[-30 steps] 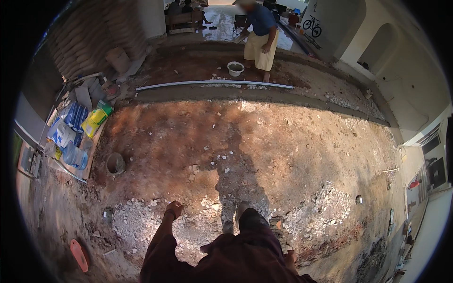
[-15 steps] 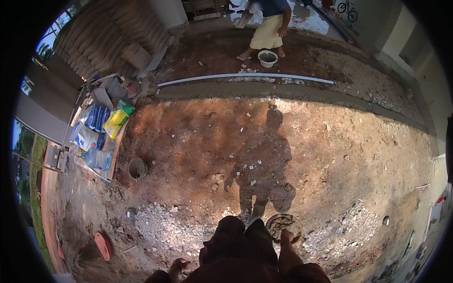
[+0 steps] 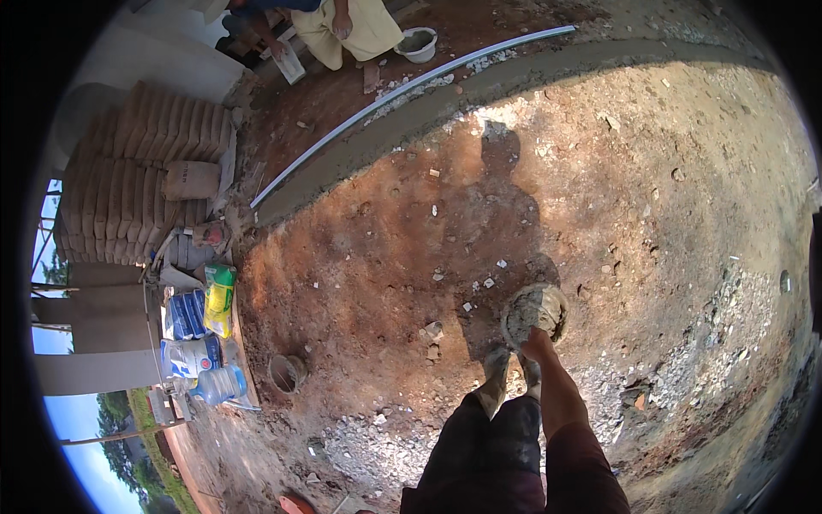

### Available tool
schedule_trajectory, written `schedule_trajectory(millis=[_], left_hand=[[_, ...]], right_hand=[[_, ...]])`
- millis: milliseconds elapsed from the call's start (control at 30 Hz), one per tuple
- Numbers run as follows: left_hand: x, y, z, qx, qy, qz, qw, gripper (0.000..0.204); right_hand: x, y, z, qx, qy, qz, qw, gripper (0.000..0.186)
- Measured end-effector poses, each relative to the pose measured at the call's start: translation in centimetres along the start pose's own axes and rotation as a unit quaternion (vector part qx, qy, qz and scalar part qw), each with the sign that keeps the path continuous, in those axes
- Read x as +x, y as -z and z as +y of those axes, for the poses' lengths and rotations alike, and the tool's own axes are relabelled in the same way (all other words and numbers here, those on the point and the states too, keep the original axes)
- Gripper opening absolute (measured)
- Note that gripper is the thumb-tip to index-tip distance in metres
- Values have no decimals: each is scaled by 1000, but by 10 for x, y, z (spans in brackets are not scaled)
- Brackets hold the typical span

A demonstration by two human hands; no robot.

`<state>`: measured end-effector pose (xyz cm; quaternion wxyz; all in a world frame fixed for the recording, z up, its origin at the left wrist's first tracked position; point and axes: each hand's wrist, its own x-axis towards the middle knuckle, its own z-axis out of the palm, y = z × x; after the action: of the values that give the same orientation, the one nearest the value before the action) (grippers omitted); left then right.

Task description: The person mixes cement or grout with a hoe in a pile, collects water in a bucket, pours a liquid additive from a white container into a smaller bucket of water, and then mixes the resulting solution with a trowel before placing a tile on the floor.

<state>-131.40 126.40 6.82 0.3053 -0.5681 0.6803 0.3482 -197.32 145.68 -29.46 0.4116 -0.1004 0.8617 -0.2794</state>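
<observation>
My right hand (image 3: 538, 344) is closed on the near rim of a round bucket (image 3: 557, 310). Grey wet mortar (image 3: 521, 319) fills much of the bucket, which hangs out in front of my legs on a stretched arm. Reddish, stone-strewn dirt lies beneath it. My left hand is out of view.
At the far side a co-worker (image 3: 364, 30) holds a flat float (image 3: 290, 65) beside a white bucket (image 3: 418, 51). A long straightedge (image 3: 411, 86) lies along a mortar strip (image 3: 342, 163). Stacked sacks (image 3: 128, 180), a water jug (image 3: 219, 385) and another bucket (image 3: 287, 373) stand left.
The mortar bucket has swung up and forward with my right hand. My left hand has left the view. My view has turned, and the co-worker now appears farther left.
</observation>
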Motion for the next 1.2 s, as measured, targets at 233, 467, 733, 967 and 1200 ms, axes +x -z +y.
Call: schedule_trajectory(millis=[233,467,733,967,1200], left_hand=[[10,15,126,155,-36,-105,982,33],[90,8,404,226,-152,-97,957,42],[96,-194,763,86,-196,-116,970,35],[-56,-446,975,425,-375,-204,799,26],[-192,-700,1142,499,-433,-208,721,27]], right_hand=[[-111,77,-18,71,-24,-38,996,70],[-330,249,112,353,-168,335,857,48],[-520,183,388,360,-587,418,593,47],[-576,305,434,466,-548,440,537,37],[-603,496,579,558,-404,573,444,35]])
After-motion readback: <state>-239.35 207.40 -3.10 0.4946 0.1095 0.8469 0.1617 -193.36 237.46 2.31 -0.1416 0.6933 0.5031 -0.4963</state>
